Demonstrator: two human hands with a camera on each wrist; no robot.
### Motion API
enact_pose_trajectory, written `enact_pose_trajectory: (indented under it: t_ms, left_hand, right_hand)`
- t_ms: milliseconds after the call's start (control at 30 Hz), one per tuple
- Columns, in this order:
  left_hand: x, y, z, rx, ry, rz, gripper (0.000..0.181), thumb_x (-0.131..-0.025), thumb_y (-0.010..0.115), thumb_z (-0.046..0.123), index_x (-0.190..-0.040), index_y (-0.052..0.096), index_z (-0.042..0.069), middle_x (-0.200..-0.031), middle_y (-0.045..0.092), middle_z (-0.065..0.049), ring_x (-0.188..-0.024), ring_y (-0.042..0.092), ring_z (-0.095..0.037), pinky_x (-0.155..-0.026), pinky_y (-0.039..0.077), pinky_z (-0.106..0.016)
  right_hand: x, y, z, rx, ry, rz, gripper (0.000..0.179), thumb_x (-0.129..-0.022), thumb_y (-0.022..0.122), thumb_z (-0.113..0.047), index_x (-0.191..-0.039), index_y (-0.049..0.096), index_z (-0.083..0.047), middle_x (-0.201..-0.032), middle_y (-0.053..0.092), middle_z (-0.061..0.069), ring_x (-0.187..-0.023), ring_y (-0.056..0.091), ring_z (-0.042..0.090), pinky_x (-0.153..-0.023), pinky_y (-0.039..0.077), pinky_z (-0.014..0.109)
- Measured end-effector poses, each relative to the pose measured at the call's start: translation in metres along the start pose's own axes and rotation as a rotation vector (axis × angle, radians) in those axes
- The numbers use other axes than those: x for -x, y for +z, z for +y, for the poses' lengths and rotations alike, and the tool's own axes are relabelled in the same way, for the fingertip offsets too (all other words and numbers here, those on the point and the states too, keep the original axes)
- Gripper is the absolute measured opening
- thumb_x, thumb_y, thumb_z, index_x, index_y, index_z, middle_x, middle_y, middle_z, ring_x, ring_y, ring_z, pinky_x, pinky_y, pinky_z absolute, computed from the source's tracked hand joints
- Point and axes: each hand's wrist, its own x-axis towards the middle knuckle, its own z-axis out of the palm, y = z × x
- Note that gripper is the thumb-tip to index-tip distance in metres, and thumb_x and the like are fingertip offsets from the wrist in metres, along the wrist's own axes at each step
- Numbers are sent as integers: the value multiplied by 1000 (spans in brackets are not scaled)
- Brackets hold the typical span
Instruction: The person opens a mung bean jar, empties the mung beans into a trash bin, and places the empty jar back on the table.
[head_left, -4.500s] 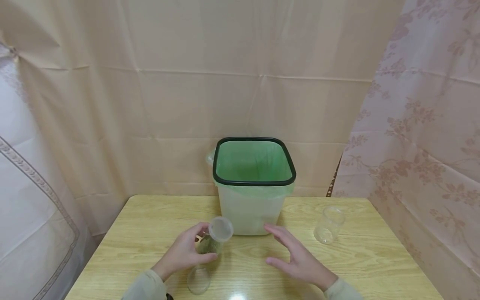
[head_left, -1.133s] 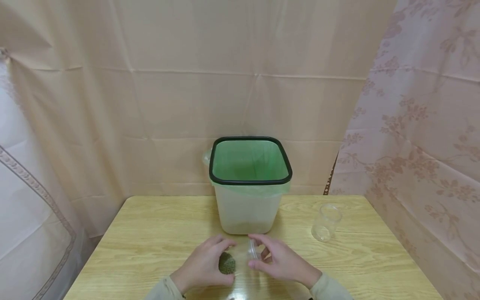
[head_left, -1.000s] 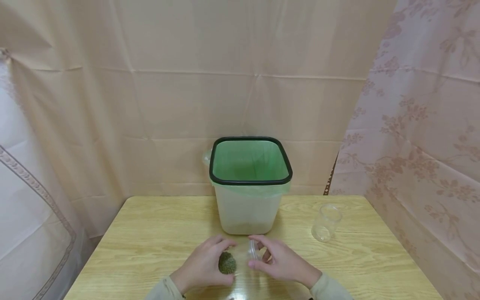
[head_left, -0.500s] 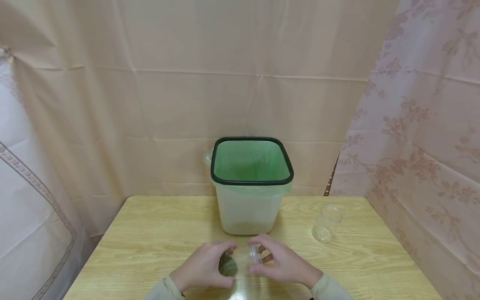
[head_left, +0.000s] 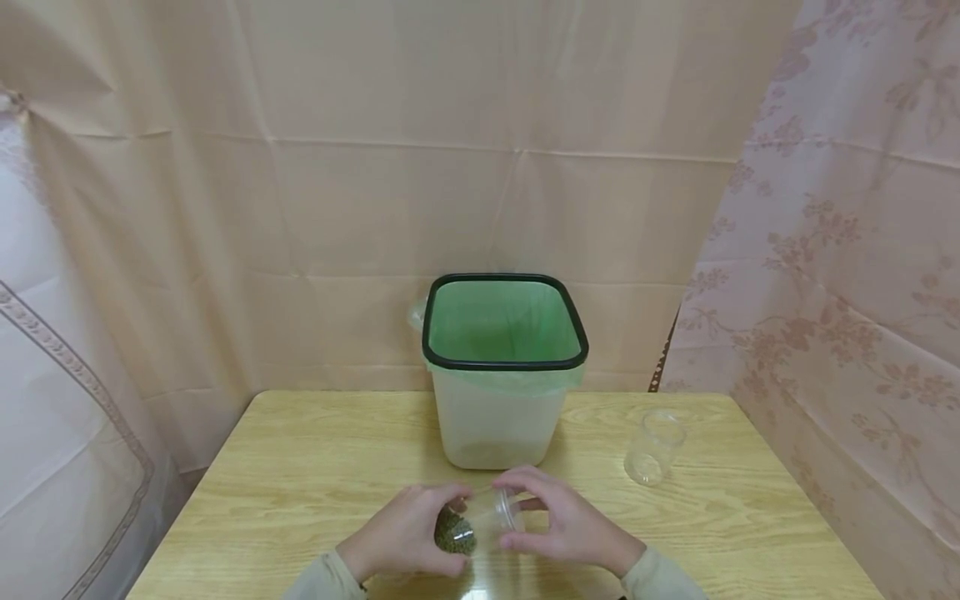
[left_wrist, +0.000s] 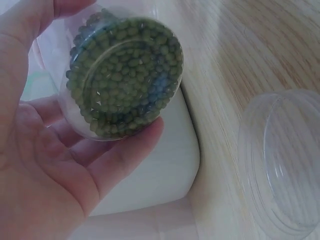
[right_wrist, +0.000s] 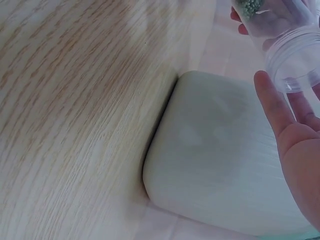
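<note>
A clear plastic jar (head_left: 486,517) lies tilted on its side between my hands, its mouth end toward the right. Green mung beans (left_wrist: 125,75) are packed against its base. My left hand (head_left: 405,532) grips the base end, thumb and fingers curled round it. At the other end, my right hand (head_left: 566,521) holds the ribbed rim (right_wrist: 295,60) between thumb and fingers. A round clear lid (left_wrist: 285,165) rests on the table by the left hand, mostly covered by that hand in the head view.
A white bin (head_left: 498,417) with a black rim and green liner stands just behind the hands. Toward the table's right side is a second clear jar (head_left: 654,450). Curtains (head_left: 337,208) hang behind the wooden table (head_left: 315,442).
Earlier the left hand held the jar more upright, with the right hand apart and open. Now the jar lies sideways with both hands on it; over the last second it shifts only slightly.
</note>
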Motion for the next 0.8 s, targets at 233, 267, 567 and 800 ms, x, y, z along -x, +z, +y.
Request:
enact_pose_trajectory:
  t_ms: [233, 267, 567, 800]
  left_hand:
    - [0, 2, -2, -14, 7, -2, 68, -74, 85, 33, -130, 63, 2, -111, 74, -7, -100, 67, -10, -83, 55, -24]
    - [0, 2, -2, -17, 7, -1, 68, -74, 85, 33, -129, 63, 1, -111, 74, -7, -100, 67, -10, -84, 55, -25]
    - [0, 2, 1, -40, 21, 34, 65, -72, 87, 32, -126, 65, 1, -107, 74, -9, -93, 66, -6, -75, 53, -18]
    - [-1, 2, 3, -55, 28, 68, 65, -71, 87, 33, -123, 67, 0, -105, 74, -10, -89, 65, -5, -72, 53, -18]
  right_hand:
    - [1, 1, -1, 13, 31, 11, 56, -91, 78, -25, -141, 53, -19, -134, 57, 3, -121, 58, 20, -91, 56, 35]
    - [1, 1, -1, 15, 33, 12, 56, -91, 78, -25, -141, 53, -19, -134, 57, 2, -121, 58, 20, -91, 56, 35]
    - [2, -1, -2, 44, 56, 15, 55, -92, 77, -27, -141, 53, -18, -135, 57, 0, -119, 59, 21, -91, 56, 34]
    - [0, -3, -3, 76, 65, 23, 56, -92, 77, -30, -142, 53, -18, -136, 57, 1, -117, 60, 18, -91, 56, 35]
